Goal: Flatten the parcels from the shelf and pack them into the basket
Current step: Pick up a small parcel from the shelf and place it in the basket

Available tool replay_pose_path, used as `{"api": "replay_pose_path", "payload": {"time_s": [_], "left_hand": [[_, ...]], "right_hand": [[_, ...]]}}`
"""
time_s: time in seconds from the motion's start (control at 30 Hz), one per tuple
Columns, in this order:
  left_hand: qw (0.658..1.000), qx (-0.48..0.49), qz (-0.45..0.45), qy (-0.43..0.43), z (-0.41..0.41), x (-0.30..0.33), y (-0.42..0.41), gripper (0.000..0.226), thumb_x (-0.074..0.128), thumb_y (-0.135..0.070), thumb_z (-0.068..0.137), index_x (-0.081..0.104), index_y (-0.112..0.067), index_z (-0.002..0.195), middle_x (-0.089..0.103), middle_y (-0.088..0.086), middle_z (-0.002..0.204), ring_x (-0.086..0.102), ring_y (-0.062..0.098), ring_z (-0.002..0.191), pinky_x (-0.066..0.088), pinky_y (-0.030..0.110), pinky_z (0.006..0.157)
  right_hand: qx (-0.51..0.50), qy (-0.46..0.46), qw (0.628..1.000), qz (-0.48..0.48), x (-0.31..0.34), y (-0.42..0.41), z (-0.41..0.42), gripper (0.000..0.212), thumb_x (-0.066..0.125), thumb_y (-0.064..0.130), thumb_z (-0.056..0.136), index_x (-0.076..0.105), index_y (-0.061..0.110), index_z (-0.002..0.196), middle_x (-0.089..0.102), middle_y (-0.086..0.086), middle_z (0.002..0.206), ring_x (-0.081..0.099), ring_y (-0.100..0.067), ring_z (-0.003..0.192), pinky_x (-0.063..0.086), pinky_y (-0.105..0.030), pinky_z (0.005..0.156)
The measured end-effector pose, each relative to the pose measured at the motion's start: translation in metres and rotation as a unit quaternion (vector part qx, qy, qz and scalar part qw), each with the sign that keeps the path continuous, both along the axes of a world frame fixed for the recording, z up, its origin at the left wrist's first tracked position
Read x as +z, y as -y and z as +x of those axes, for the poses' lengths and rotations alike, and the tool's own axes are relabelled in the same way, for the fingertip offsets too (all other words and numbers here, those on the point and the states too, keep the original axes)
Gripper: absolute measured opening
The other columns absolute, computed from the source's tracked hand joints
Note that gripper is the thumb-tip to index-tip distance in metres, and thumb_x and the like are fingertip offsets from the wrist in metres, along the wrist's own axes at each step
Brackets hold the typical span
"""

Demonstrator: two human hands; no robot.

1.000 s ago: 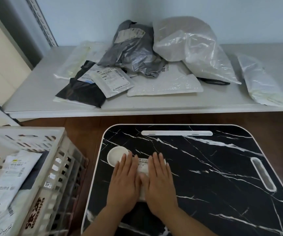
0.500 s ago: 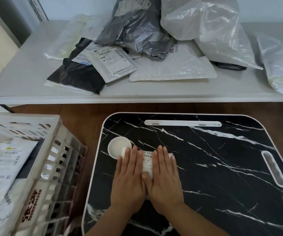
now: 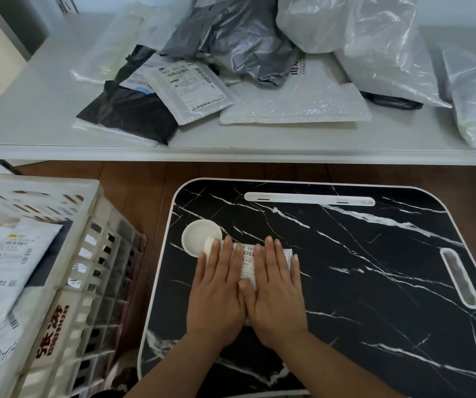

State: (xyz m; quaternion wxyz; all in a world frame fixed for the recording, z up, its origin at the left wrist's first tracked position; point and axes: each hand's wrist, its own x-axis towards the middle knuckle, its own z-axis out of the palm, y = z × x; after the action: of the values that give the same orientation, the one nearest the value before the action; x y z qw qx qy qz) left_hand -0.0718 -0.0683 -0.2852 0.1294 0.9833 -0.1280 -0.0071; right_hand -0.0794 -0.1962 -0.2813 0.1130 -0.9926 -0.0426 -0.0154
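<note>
A small white parcel (image 3: 247, 262) with a barcode label lies on the black marble-patterned lap table (image 3: 360, 268). My left hand (image 3: 218, 291) and my right hand (image 3: 275, 291) press flat on it side by side, fingers straight, covering most of it. The white plastic basket (image 3: 87, 254) stands at the left and holds several flat parcels (image 3: 10, 268). On the grey shelf (image 3: 30, 110) behind lie more parcels: a black bag (image 3: 127, 113), a white labelled mailer (image 3: 192, 90), a grey crumpled bag (image 3: 231, 38), a white bubble mailer (image 3: 302, 101) and large clear bags (image 3: 374, 47).
A round white cup recess (image 3: 196, 237) sits in the lap table just left of the parcel. The table has a long slot (image 3: 308, 198) at its far edge and a handle slot (image 3: 459, 277) at the right. Brown wooden floor (image 3: 133, 191) shows between basket, table and shelf.
Both hands have slid a little forward over the small parcel, still pressing it flat. The view has tilted down and moved closer to the shelf.
</note>
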Motion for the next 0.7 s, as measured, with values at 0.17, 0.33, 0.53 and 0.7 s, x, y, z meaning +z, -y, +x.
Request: {"api": "replay_pose_path", "payload": {"time_s": [0.17, 0.33, 0.53, 0.7], "left_hand": [[1.000, -0.004, 0.012, -0.003, 0.0008, 0.0012, -0.0004, 0.057, 0.003, -0.043, 0.101, 0.014, -0.021, 0.153, 0.016, 0.009, 0.160, 0.010, 0.028, 0.149, 0.014, 0.046, 0.114], [0.999, -0.005, 0.026, -0.019, 0.0017, 0.0021, -0.0001, 0.058, 0.001, -0.041, 0.101, 0.020, -0.021, 0.152, 0.020, 0.010, 0.159, 0.015, 0.029, 0.147, 0.015, 0.047, 0.113], [0.998, -0.006, 0.036, -0.045, 0.0025, 0.0073, 0.0008, 0.060, 0.000, -0.042, 0.101, 0.023, -0.019, 0.151, 0.023, 0.011, 0.158, 0.019, 0.030, 0.146, 0.017, 0.048, 0.112], [0.995, -0.018, 0.055, -0.084, 0.0033, 0.0085, -0.0004, 0.060, 0.001, -0.043, 0.100, 0.019, -0.017, 0.152, 0.020, 0.012, 0.159, 0.017, 0.031, 0.146, 0.015, 0.048, 0.111]], "right_hand": [[0.004, -0.006, 1.000, -0.007, 0.0018, 0.0004, 0.0009, 0.060, 0.009, 0.049, 0.104, 0.029, 0.016, 0.150, 0.027, -0.013, 0.157, 0.018, -0.025, 0.146, 0.013, -0.052, 0.112], [0.002, -0.016, 1.000, -0.023, 0.0009, 0.0009, 0.0020, 0.061, 0.009, 0.049, 0.103, 0.036, 0.018, 0.148, 0.029, -0.011, 0.157, 0.019, -0.024, 0.146, 0.012, -0.055, 0.111], [0.006, -0.030, 0.999, -0.029, 0.0021, 0.0025, 0.0011, 0.059, 0.011, 0.049, 0.104, 0.032, 0.019, 0.149, 0.026, -0.009, 0.158, 0.017, -0.023, 0.146, 0.011, -0.055, 0.111], [0.020, -0.064, 0.998, -0.003, 0.0036, 0.0047, 0.0009, 0.058, 0.008, 0.049, 0.103, 0.018, 0.019, 0.152, 0.018, -0.011, 0.160, 0.008, -0.023, 0.147, 0.006, -0.052, 0.111]]}}
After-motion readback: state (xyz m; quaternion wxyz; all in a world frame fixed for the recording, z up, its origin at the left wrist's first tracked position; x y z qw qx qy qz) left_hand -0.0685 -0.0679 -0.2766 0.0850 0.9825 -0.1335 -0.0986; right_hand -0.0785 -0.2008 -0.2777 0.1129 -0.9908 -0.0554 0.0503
